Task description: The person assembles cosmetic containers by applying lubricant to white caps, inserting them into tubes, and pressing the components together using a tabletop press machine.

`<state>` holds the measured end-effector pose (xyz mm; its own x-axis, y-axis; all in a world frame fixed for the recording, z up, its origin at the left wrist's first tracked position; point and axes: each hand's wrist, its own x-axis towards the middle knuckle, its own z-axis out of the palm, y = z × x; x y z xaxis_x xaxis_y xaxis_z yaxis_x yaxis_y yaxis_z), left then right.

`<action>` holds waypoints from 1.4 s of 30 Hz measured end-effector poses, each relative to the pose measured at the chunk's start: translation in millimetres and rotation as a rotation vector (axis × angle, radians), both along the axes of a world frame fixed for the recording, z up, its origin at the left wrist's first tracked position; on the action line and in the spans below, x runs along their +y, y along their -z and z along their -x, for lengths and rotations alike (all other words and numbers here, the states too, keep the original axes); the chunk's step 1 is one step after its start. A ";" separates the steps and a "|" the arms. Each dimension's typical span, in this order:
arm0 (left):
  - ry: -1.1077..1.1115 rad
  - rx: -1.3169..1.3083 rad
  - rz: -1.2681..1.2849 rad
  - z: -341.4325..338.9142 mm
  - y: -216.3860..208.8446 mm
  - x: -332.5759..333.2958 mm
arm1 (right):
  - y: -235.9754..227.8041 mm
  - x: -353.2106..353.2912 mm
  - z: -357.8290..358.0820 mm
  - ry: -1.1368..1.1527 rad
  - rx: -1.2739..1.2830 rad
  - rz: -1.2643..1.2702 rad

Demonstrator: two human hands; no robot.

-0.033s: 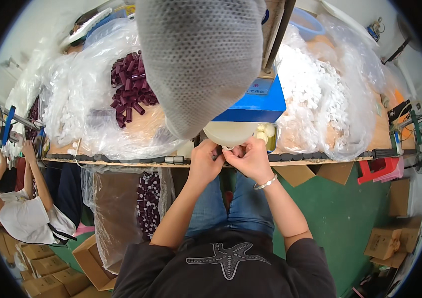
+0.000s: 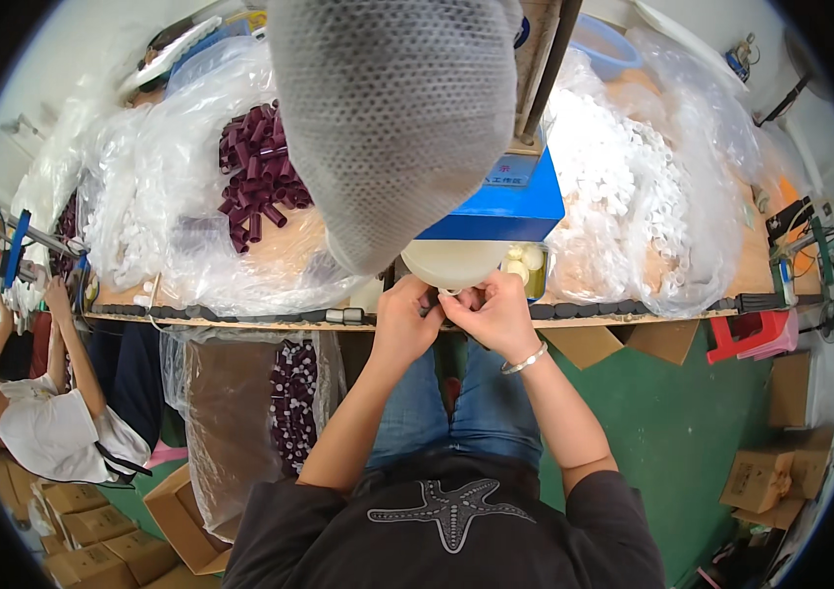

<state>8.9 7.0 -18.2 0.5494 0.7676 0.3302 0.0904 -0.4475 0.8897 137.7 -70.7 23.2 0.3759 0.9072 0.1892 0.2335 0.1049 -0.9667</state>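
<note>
At the front edge of the workbench, my left hand (image 2: 407, 316) and my right hand (image 2: 494, 319) meet close together with curled fingers. Their thumbs and fingertips press together just under a pale, rounded cover (image 2: 451, 263). A tiny whitish bit shows at the right fingertips, too small to name; what the left fingers hold is hidden. Behind the cover stands a blue machine (image 2: 500, 214). Beside my right hand, a small container holds cream-coloured round pieces (image 2: 525, 260).
Maroon tubes (image 2: 262, 177) lie heaped on clear plastic at left; small white parts (image 2: 623, 187) form a pile at right. A grey mesh-textured shape (image 2: 397, 118) blocks the upper middle. Below the bench, a plastic-lined box holds maroon-and-white pieces (image 2: 293, 402). A person (image 2: 74, 422) works at far left.
</note>
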 end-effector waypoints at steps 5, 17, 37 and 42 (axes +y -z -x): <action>0.007 -0.057 0.041 -0.8 4.6 1.0 | -6.4 1.0 -1.5 -0.002 -0.174 0.017; -0.020 0.067 -0.185 14.2 -21.4 -7.9 | 17.9 -70.3 -4.6 0.027 0.164 0.049; -0.064 -0.048 -0.195 0.7 -3.2 -11.1 | 4.4 5.2 -176.9 0.449 -0.708 -0.026; -0.088 -0.279 -0.011 6.5 -11.8 -13.1 | 13.0 50.1 -183.5 0.251 -1.415 0.524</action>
